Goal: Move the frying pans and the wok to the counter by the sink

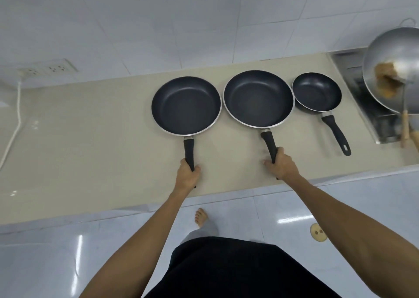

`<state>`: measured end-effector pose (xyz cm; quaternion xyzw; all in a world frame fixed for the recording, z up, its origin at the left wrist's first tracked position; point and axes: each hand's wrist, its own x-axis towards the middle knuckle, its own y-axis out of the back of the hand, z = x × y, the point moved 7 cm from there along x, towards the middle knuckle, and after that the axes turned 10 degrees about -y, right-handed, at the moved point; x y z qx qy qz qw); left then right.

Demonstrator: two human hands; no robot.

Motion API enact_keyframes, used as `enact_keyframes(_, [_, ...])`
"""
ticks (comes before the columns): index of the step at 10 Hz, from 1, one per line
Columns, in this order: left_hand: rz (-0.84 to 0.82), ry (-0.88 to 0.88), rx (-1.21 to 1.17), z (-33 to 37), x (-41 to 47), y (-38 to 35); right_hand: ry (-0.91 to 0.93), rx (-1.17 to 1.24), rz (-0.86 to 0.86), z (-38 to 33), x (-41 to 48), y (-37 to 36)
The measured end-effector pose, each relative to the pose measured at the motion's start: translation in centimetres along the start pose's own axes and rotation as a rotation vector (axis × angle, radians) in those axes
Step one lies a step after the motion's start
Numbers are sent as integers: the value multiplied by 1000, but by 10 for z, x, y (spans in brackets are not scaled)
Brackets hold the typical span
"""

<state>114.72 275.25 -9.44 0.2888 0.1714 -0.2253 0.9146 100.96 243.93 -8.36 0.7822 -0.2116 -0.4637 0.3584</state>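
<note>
Your left hand (188, 175) is closed around the handle of the left frying pan (186, 105), and your right hand (281, 166) grips the handle of the middle frying pan (258, 98); both pans sit on the beige counter (90, 125). The two rims nearly touch, so lifting unevenly may knock them together or into the small frying pan (317, 91). The wok (390, 68), on the stove at far right, holds a wooden-handled utensil (404, 130) that may slide out when carried.

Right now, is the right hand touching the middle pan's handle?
Touching. The head view shows the right hand closed around the middle pan's handle.

Head view, steeply down, near counter (90, 121)
</note>
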Motion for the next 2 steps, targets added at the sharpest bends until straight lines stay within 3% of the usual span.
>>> enact_keyframes(2, [83, -183, 581, 30, -25, 11, 176, -153, 9, -11, -6, 38])
